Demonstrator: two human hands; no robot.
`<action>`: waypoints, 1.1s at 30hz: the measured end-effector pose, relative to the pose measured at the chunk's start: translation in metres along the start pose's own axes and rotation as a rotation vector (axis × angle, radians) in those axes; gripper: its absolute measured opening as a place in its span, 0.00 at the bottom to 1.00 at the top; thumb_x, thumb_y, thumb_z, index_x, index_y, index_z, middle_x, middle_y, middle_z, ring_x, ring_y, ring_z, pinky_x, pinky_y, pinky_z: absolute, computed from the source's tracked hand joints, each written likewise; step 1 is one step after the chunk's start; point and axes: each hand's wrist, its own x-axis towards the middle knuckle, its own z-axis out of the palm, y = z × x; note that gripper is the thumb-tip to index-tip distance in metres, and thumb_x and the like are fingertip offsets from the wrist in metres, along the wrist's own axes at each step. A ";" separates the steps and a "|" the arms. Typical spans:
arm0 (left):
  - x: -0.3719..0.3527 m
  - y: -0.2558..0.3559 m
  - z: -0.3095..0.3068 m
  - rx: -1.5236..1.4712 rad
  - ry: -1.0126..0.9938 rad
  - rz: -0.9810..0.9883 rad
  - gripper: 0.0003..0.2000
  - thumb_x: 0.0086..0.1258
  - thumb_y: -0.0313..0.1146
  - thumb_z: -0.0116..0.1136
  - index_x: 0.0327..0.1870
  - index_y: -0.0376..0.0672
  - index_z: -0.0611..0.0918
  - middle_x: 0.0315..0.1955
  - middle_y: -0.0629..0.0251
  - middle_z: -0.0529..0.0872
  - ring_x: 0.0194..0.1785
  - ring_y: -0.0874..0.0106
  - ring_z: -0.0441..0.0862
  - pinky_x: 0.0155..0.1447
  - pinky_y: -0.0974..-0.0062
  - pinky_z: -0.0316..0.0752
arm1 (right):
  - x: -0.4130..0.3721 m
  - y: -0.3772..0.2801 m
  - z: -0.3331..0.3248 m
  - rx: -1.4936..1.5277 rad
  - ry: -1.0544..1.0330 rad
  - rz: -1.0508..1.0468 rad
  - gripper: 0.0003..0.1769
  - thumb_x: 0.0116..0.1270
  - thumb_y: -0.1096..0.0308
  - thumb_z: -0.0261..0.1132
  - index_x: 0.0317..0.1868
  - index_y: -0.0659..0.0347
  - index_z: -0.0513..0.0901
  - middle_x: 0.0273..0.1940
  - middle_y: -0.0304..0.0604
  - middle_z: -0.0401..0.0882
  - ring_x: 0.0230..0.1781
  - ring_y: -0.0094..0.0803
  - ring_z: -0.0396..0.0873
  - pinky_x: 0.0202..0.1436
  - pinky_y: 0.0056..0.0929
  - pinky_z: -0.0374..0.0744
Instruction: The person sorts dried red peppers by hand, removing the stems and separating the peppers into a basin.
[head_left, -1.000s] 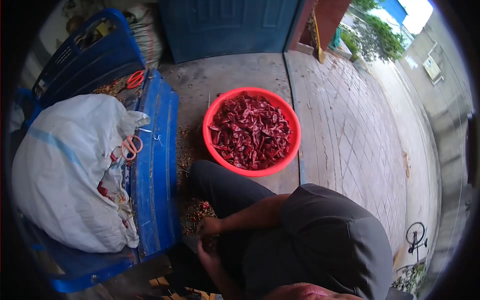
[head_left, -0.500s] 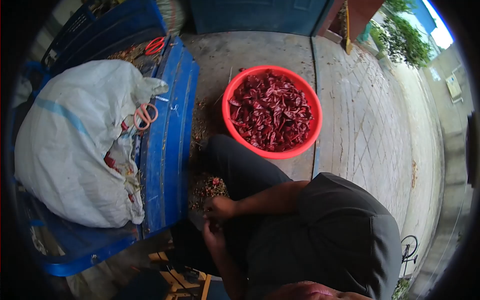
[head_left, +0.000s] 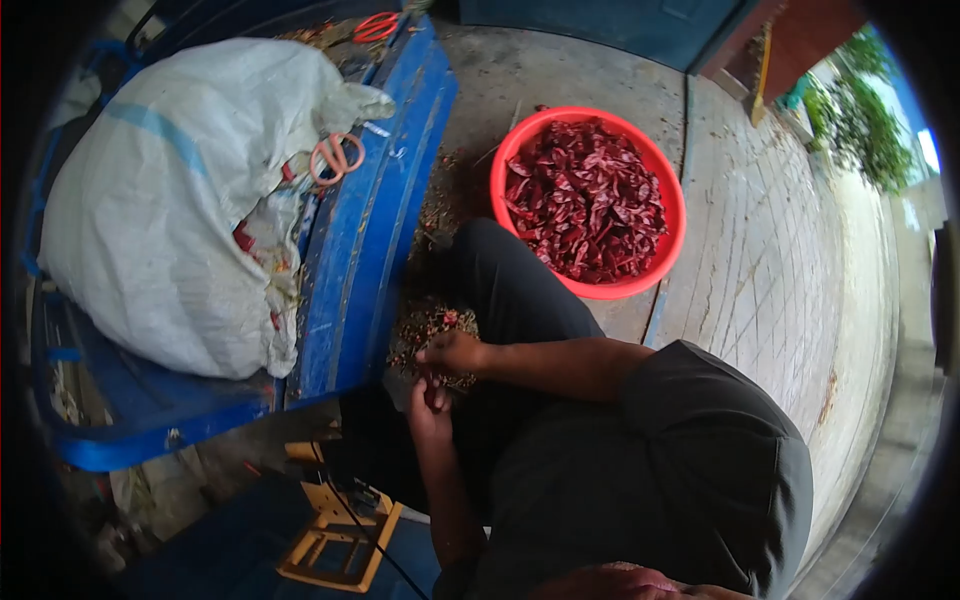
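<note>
My right hand point(head_left: 453, 354) and my left hand point(head_left: 430, 408) meet low in front of my lap, fingertips nearly touching. Between them shows a small dark red piece that looks like a dried chili pepper point(head_left: 429, 378), partly covered by the fingers of my left hand. The right fingers are pinched together; what is in them is too small to make out. Beneath the hands lies a litter of stems and red bits point(head_left: 440, 325) on the floor. Beyond my knee stands a red plastic basin point(head_left: 675, 225) filled with dried red chili peppers point(head_left: 590, 200).
A large white woven sack point(head_left: 180, 210) with red bits at its mouth lies on a blue bench point(head_left: 370, 220). Pink-handled scissors point(head_left: 336, 159) and red-handled scissors point(head_left: 376, 27) rest there too. A wooden stand with a cable point(head_left: 340, 540) is at the lower left.
The view has shifted, so the bench, sack and basin appear higher and further right. Both hands stay close together, with the right fingers still near the left ones.
</note>
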 end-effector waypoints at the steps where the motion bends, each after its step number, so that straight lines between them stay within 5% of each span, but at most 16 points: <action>1: 0.005 -0.002 0.000 -0.014 0.026 0.021 0.09 0.77 0.34 0.49 0.49 0.41 0.78 0.30 0.72 0.78 0.24 0.82 0.69 0.28 0.82 0.64 | 0.000 0.001 0.002 0.302 -0.071 0.041 0.18 0.73 0.54 0.66 0.37 0.63 0.84 0.31 0.41 0.83 0.35 0.32 0.83 0.40 0.27 0.78; 3: 0.015 -0.004 -0.007 -0.111 -0.136 -0.044 0.10 0.77 0.34 0.49 0.47 0.39 0.79 0.27 0.74 0.77 0.19 0.84 0.66 0.24 0.84 0.59 | 0.004 0.002 0.000 0.414 -0.141 0.149 0.17 0.74 0.56 0.65 0.37 0.63 0.84 0.31 0.41 0.83 0.34 0.31 0.82 0.40 0.27 0.78; 8: 0.016 0.005 0.021 0.009 -0.133 0.038 0.10 0.76 0.34 0.49 0.44 0.37 0.80 0.22 0.74 0.75 0.15 0.85 0.61 0.19 0.85 0.54 | 0.004 -0.014 -0.012 0.738 -0.343 0.330 0.14 0.76 0.60 0.63 0.37 0.61 0.82 0.31 0.40 0.82 0.32 0.29 0.79 0.40 0.29 0.79; 10: 0.012 0.011 0.033 0.024 -0.130 0.052 0.10 0.76 0.34 0.50 0.42 0.37 0.80 0.21 0.74 0.74 0.15 0.86 0.61 0.19 0.85 0.54 | 0.017 0.000 -0.016 0.759 -0.443 0.249 0.12 0.76 0.59 0.63 0.39 0.58 0.82 0.30 0.37 0.81 0.31 0.27 0.78 0.40 0.30 0.80; 14: 0.007 0.018 0.032 0.043 -0.067 0.087 0.09 0.75 0.33 0.50 0.43 0.38 0.80 0.19 0.75 0.72 0.15 0.85 0.61 0.18 0.85 0.54 | 0.017 -0.006 -0.020 0.827 -0.235 0.324 0.06 0.77 0.61 0.61 0.43 0.51 0.81 0.33 0.33 0.81 0.30 0.22 0.78 0.32 0.24 0.80; 16: -0.001 0.029 0.033 -0.058 0.011 0.126 0.08 0.74 0.31 0.50 0.46 0.39 0.79 0.18 0.76 0.69 0.15 0.85 0.61 0.18 0.84 0.54 | 0.036 -0.002 -0.044 1.116 -0.177 0.279 0.08 0.77 0.61 0.60 0.42 0.53 0.81 0.31 0.31 0.79 0.29 0.20 0.77 0.33 0.24 0.81; 18: -0.020 0.045 0.005 -0.008 0.002 0.227 0.08 0.73 0.31 0.50 0.46 0.39 0.79 0.18 0.76 0.68 0.15 0.86 0.60 0.17 0.84 0.54 | 0.021 -0.042 -0.054 0.916 -0.190 0.114 0.07 0.77 0.62 0.62 0.39 0.53 0.81 0.29 0.29 0.75 0.28 0.21 0.77 0.34 0.25 0.81; 21: -0.032 0.046 -0.050 0.041 0.084 0.116 0.07 0.75 0.32 0.49 0.46 0.41 0.78 0.19 0.76 0.68 0.15 0.83 0.59 0.21 0.82 0.55 | 0.027 -0.034 -0.054 0.601 -0.075 0.032 0.08 0.75 0.62 0.64 0.46 0.55 0.83 0.33 0.32 0.79 0.31 0.22 0.79 0.38 0.26 0.82; 23: -0.037 0.038 -0.061 0.033 0.104 0.112 0.07 0.75 0.32 0.48 0.45 0.42 0.78 0.19 0.76 0.68 0.16 0.83 0.60 0.21 0.82 0.55 | 0.031 -0.023 -0.043 -0.087 -0.100 -0.010 0.19 0.69 0.64 0.68 0.58 0.62 0.81 0.41 0.39 0.85 0.38 0.29 0.83 0.46 0.29 0.83; 24: -0.041 0.034 -0.061 0.028 0.110 0.099 0.07 0.75 0.32 0.48 0.45 0.42 0.77 0.19 0.76 0.68 0.17 0.83 0.61 0.21 0.82 0.56 | 0.033 -0.012 -0.038 -0.085 -0.110 -0.004 0.19 0.69 0.64 0.68 0.58 0.62 0.81 0.41 0.39 0.85 0.38 0.29 0.83 0.46 0.29 0.83; 26: -0.044 0.026 -0.048 -0.050 0.094 0.147 0.07 0.74 0.32 0.49 0.46 0.42 0.77 0.19 0.76 0.68 0.17 0.83 0.62 0.21 0.82 0.56 | 0.031 0.014 -0.029 -1.068 0.175 -0.779 0.30 0.63 0.67 0.71 0.65 0.68 0.76 0.48 0.47 0.86 0.44 0.36 0.85 0.53 0.30 0.82; 27: -0.040 0.027 -0.039 -0.126 0.056 0.207 0.08 0.73 0.32 0.50 0.47 0.41 0.77 0.20 0.76 0.68 0.18 0.83 0.62 0.21 0.82 0.56 | 0.027 0.012 -0.024 -1.021 0.078 -0.709 0.34 0.60 0.67 0.73 0.66 0.70 0.75 0.51 0.51 0.86 0.48 0.36 0.84 0.57 0.30 0.80; 28: -0.033 0.024 -0.035 -0.132 0.029 0.233 0.08 0.73 0.32 0.50 0.47 0.41 0.77 0.20 0.76 0.68 0.18 0.83 0.62 0.21 0.82 0.56 | 0.011 -0.012 -0.007 -0.592 -0.138 -0.124 0.35 0.62 0.64 0.73 0.68 0.68 0.73 0.52 0.50 0.84 0.50 0.30 0.82 0.57 0.29 0.79; 30: -0.022 0.010 -0.032 -0.089 0.023 0.128 0.07 0.74 0.33 0.51 0.47 0.43 0.77 0.20 0.76 0.69 0.19 0.83 0.63 0.22 0.82 0.57 | -0.010 -0.028 0.021 -0.304 -0.301 -0.121 0.38 0.67 0.56 0.72 0.70 0.68 0.71 0.44 0.43 0.84 0.48 0.25 0.81 0.51 0.29 0.79; 33: -0.025 0.009 -0.016 -0.043 0.029 0.102 0.07 0.75 0.34 0.52 0.47 0.43 0.78 0.21 0.76 0.70 0.20 0.83 0.64 0.23 0.82 0.57 | -0.011 -0.017 0.031 -0.528 -0.219 -0.342 0.23 0.68 0.61 0.72 0.58 0.65 0.82 0.44 0.44 0.84 0.48 0.28 0.82 0.50 0.28 0.80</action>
